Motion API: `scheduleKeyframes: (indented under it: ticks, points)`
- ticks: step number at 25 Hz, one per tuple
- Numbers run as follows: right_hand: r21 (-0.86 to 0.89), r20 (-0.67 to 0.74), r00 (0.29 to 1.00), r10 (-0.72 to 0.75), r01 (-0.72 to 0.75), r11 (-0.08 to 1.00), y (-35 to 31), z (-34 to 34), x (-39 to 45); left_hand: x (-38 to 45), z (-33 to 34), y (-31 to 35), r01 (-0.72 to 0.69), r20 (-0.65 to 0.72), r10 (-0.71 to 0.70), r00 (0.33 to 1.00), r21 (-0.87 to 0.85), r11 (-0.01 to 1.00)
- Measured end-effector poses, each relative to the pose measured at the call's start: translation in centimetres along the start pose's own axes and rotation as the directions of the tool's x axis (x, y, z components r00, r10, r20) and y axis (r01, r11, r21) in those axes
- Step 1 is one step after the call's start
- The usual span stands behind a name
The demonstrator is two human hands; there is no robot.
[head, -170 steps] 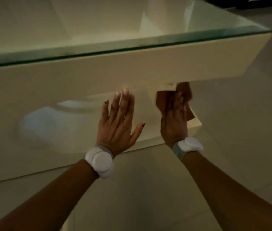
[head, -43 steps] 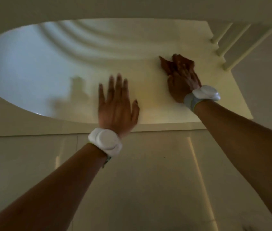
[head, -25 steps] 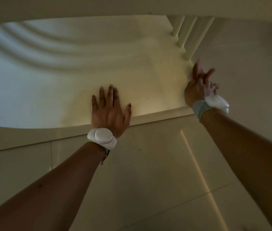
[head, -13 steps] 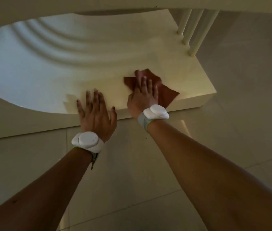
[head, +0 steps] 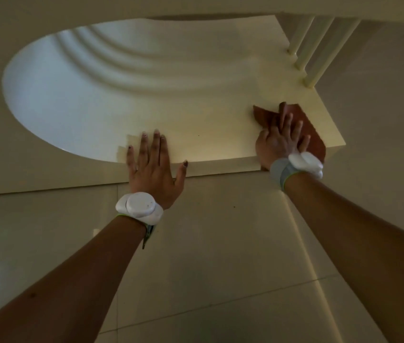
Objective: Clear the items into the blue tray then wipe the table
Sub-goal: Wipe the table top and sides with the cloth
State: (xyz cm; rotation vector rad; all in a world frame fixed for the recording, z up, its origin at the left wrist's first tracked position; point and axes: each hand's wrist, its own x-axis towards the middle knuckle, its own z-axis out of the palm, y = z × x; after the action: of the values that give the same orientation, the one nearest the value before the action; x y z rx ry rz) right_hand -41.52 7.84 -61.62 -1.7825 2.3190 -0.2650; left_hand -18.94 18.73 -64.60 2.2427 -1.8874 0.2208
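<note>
Wipe phase underway: right hand (head: 280, 142) presses flat, fingers spread, on the cloth (head: 304, 129) at right of frame near the shelf (head: 220, 125) corner, left hand (head: 152, 164) flat and empty at lower centre; tray and items out of view, clearing probably done.

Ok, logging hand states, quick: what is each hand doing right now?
Left hand: open, flat on the shelf, holding nothing.
Right hand: open, fingers straight, pressing the cloth on the shelf.
</note>
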Motion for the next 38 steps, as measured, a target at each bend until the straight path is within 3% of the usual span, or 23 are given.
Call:
scheduleKeyframes:
  ticks: [2, 6, 11, 14, 18, 19, 21, 23, 25, 27, 29, 31, 33, 35, 36, 37, 38]
  points:
    - [0.007, 0.021, 0.997, 0.075, -0.075, 0.997, -2.3, 0.0, 1.7, 0.1, 0.1, -0.2, 0.009, -0.002, -0.009, 1.000, -0.002, 1.000]
    - [-0.026, 0.076, 0.997, 0.021, -0.020, 0.999, -5.3, -0.1, 3.7, 0.4, 0.1, -0.1, -0.002, 0.018, 0.002, 1.000, -0.014, 1.000]
    - [0.115, 0.271, 0.917, -0.293, 0.271, 0.956, -12.3, 2.3, 4.2, 0.4, -0.3, -1.7, -0.112, 0.056, 0.111, 0.992, 0.014, 0.994]
    - [0.075, 0.271, 0.810, -0.520, 0.521, 0.850, -17.5, 4.5, 0.3, -0.4, -1.0, -3.6, -0.082, 0.051, 0.078, 0.996, 0.096, 0.992]
    - [0.070, 0.260, 0.545, -0.797, 0.813, 0.579, -17.3, 4.8, -4.3, -2.2, -2.5, -6.2, 0.059, -0.008, -0.058, 0.998, 0.181, 0.982]
    - [0.064, 0.257, 0.554, -0.792, 0.808, 0.586, -15.9, 4.6, -4.7, -2.5, -2.9, -6.5, 0.079, -0.020, -0.076, 0.997, 0.201, 0.977]
    - [0.015, 0.194, 0.731, -0.655, 0.665, 0.747, -13.3, 4.4, -6.0, -2.8, -3.3, -6.6, 0.124, -0.050, -0.115, 0.992, 0.218, 0.968]
    - [-0.011, 0.063, 0.904, -0.424, 0.425, 0.905, -12.5, 5.3, -8.9, -3.3, -3.5, -6.5, 0.153, -0.069, -0.141, 0.988, 0.229, 0.961]
    - [0.060, -0.068, 0.933, -0.352, 0.356, 0.932, -14.4, 6.3, -12.0, -3.8, -3.7, -6.8, 0.176, -0.092, -0.157, 0.983, 0.249, 0.952]
    - [0.150, -0.044, 0.855, -0.517, 0.518, 0.842, -16.7, 6.9, -14.0, -4.2, -3.8, -7.5, 0.209, -0.133, -0.180, 0.975, 0.255, 0.944]
    - [0.151, -0.015, 0.676, -0.736, 0.729, 0.667, -18.2, 7.7, -15.4, -4.7, -3.9, -8.2, 0.251, -0.192, -0.209, 0.959, 0.232, 0.940]
    - [0.126, -0.086, 0.500, -0.862, 0.863, 0.489, -17.7, 8.0, -15.4, -5.2, -3.8, -8.4, 0.269, -0.219, -0.228, 0.949, 0.178, 0.947]
    - [-0.041, -0.151, 0.227, -0.962, 0.971, 0.236, -16.0, 9.1, -14.5, -5.5, -3.5, -8.3, 0.270, -0.218, -0.238, 0.947, 0.130, 0.954]
    - [-0.191, -0.110, -0.036, -0.993, 0.981, -0.014, -13.9, 10.8, -11.3, -5.5, -3.0, -7.8, 0.255, -0.216, -0.226, 0.950, 0.119, 0.960]
    - [-0.251, -0.076, -0.057, -0.995, 0.967, -0.037, -13.0, 11.3, -10.5, -5.5, -2.6, -7.4, 0.232, -0.204, -0.205, 0.957, 0.121, 0.965]
    - [-0.286, 0.006, -0.014, -1.000, 0.958, -0.015, -12.1, 12.0, -9.6, -5.4, -2.2, -6.7, 0.196, -0.178, -0.173, 0.969, 0.123, 0.973]
    - [-0.216, 0.072, 0.110, -0.991, 0.972, 0.092, -11.4, 12.5, -8.9, -5.2, -1.6, -5.9, 0.154, -0.145, -0.135, 0.980, 0.125, 0.980]
